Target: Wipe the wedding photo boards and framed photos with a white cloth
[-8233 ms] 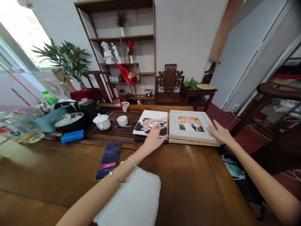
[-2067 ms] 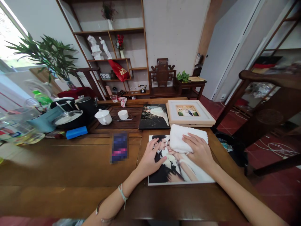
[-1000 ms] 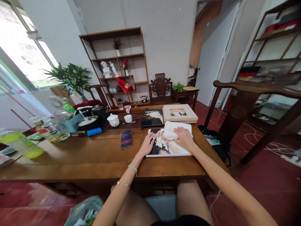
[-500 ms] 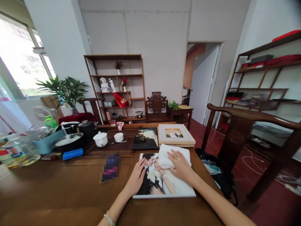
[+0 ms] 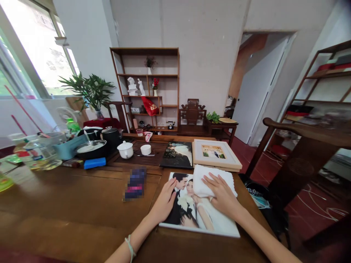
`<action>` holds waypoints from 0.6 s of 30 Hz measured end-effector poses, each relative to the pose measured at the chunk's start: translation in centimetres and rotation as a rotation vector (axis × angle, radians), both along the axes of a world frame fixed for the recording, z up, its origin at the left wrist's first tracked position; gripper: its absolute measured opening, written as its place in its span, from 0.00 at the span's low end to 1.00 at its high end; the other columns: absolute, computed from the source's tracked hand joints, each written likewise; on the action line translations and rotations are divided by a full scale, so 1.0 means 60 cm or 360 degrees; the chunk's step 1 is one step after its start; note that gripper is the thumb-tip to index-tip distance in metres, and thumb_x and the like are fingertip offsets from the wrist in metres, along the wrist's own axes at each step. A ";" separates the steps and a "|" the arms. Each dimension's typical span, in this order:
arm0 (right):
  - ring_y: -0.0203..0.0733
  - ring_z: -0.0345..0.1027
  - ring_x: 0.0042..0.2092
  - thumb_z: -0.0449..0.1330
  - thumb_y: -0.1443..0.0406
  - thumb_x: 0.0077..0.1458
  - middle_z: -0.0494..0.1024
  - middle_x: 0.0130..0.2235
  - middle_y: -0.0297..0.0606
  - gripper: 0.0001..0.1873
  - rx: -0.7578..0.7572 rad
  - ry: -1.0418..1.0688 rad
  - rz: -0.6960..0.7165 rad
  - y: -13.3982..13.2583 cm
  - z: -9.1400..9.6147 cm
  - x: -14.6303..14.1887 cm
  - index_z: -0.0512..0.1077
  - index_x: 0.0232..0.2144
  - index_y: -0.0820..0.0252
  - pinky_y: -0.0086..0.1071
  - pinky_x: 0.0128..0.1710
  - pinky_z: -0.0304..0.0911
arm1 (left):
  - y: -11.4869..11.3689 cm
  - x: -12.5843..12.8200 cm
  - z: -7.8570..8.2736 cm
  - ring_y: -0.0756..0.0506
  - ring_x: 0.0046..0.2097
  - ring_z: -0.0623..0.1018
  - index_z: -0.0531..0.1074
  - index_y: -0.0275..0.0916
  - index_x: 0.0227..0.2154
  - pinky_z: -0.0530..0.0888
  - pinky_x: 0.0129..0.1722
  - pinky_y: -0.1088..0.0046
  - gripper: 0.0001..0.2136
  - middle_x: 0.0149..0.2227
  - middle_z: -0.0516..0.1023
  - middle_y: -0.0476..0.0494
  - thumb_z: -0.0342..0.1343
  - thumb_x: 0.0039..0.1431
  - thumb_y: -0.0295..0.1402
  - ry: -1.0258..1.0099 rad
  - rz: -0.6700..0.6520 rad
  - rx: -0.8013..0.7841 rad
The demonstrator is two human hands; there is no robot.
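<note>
A large photo print on a white canvas (image 5: 219,224) lies flat on the wooden table (image 5: 68,204) in front of me. My left hand (image 5: 164,202) rests flat on its left edge, fingers stretched out. My right hand (image 5: 223,195) presses a white cloth (image 5: 204,179) against the print's upper right part, fingers laid flat on the cloth. A dark photo print (image 5: 177,155) and a white framed photo (image 5: 215,153) lie side by side just behind it.
A phone (image 5: 135,183) lies left of the print. Further left stand a white teapot (image 5: 125,149), a cup (image 5: 145,149), a black pot (image 5: 90,148), a blue box (image 5: 94,163) and bottles. A wooden chair (image 5: 301,146) is at the right, shelves at the back.
Over eight seconds the top print came off the stack toward me and the cloth went onto it. In the last second the hands keep their places; only my view has shifted.
</note>
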State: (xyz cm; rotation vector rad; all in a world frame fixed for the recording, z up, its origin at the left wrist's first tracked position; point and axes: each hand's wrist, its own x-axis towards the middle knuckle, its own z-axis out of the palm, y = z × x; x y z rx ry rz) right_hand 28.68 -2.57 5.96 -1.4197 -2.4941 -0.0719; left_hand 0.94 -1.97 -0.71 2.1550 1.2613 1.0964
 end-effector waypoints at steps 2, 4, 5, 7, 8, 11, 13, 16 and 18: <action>0.53 0.45 0.67 0.52 0.74 0.38 0.61 0.64 0.41 0.43 -0.0031 -0.0040 0.0117 -0.017 0.003 -0.011 0.61 0.61 0.62 0.55 0.64 0.41 | 0.000 0.000 0.000 0.42 0.66 0.58 0.60 0.41 0.60 0.54 0.65 0.53 0.21 0.64 0.59 0.37 0.44 0.65 0.34 -0.0001 0.0002 0.0006; 0.54 0.44 0.67 0.52 0.73 0.38 0.61 0.64 0.43 0.43 -0.0057 -0.0066 0.0340 -0.039 0.007 -0.026 0.61 0.61 0.63 0.55 0.64 0.40 | 0.001 -0.001 0.001 0.42 0.66 0.58 0.60 0.41 0.60 0.54 0.65 0.52 0.21 0.64 0.59 0.37 0.44 0.65 0.34 -0.0006 -0.0015 0.0018; 0.54 0.43 0.67 0.53 0.73 0.37 0.60 0.64 0.43 0.44 -0.0069 -0.0073 0.0469 -0.050 0.009 -0.033 0.60 0.62 0.62 0.56 0.65 0.39 | 0.001 -0.001 0.000 0.42 0.66 0.58 0.61 0.41 0.60 0.54 0.65 0.53 0.20 0.64 0.59 0.37 0.43 0.65 0.33 -0.0013 -0.0028 0.0026; 0.53 0.42 0.67 0.53 0.73 0.35 0.59 0.64 0.42 0.46 -0.0090 -0.0067 0.0676 -0.064 0.012 -0.046 0.59 0.62 0.61 0.56 0.65 0.38 | 0.002 -0.002 0.000 0.43 0.65 0.59 0.62 0.42 0.59 0.55 0.65 0.53 0.20 0.64 0.60 0.38 0.42 0.65 0.32 -0.0032 -0.0052 0.0042; 0.52 0.42 0.67 0.53 0.73 0.35 0.59 0.64 0.42 0.46 -0.0101 -0.0055 0.0725 -0.067 0.013 -0.049 0.59 0.62 0.60 0.56 0.65 0.38 | 0.003 -0.003 0.000 0.43 0.65 0.59 0.62 0.42 0.59 0.55 0.65 0.53 0.20 0.64 0.60 0.38 0.42 0.65 0.31 -0.0040 -0.0055 0.0047; 0.50 0.44 0.67 0.52 0.73 0.35 0.61 0.64 0.41 0.45 -0.0114 -0.0017 0.0579 -0.054 0.013 -0.043 0.61 0.61 0.58 0.55 0.64 0.40 | 0.003 -0.003 0.001 0.43 0.65 0.59 0.61 0.42 0.59 0.55 0.65 0.53 0.20 0.64 0.60 0.38 0.42 0.65 0.31 -0.0040 -0.0045 0.0037; 0.51 0.47 0.66 0.52 0.73 0.39 0.63 0.63 0.41 0.42 -0.0078 -0.0004 0.0302 -0.034 0.011 -0.026 0.62 0.60 0.59 0.56 0.64 0.41 | 0.002 -0.002 0.003 0.43 0.66 0.58 0.61 0.41 0.60 0.54 0.65 0.53 0.21 0.64 0.59 0.37 0.42 0.65 0.31 -0.0023 -0.0047 0.0014; 0.55 0.52 0.64 0.52 0.73 0.44 0.66 0.61 0.47 0.35 0.0060 -0.0009 -0.0131 -0.008 0.006 0.001 0.65 0.58 0.64 0.57 0.62 0.45 | 0.000 -0.002 0.007 0.42 0.66 0.57 0.60 0.39 0.60 0.53 0.65 0.52 0.21 0.64 0.58 0.36 0.42 0.65 0.31 0.0006 -0.0061 -0.0014; 0.58 0.54 0.63 0.53 0.73 0.45 0.68 0.59 0.52 0.33 0.0154 -0.0047 -0.0276 -0.004 0.002 0.006 0.67 0.56 0.67 0.57 0.61 0.48 | -0.001 -0.002 0.007 0.42 0.66 0.58 0.60 0.39 0.60 0.53 0.65 0.52 0.21 0.64 0.58 0.36 0.42 0.65 0.31 0.0012 -0.0062 -0.0010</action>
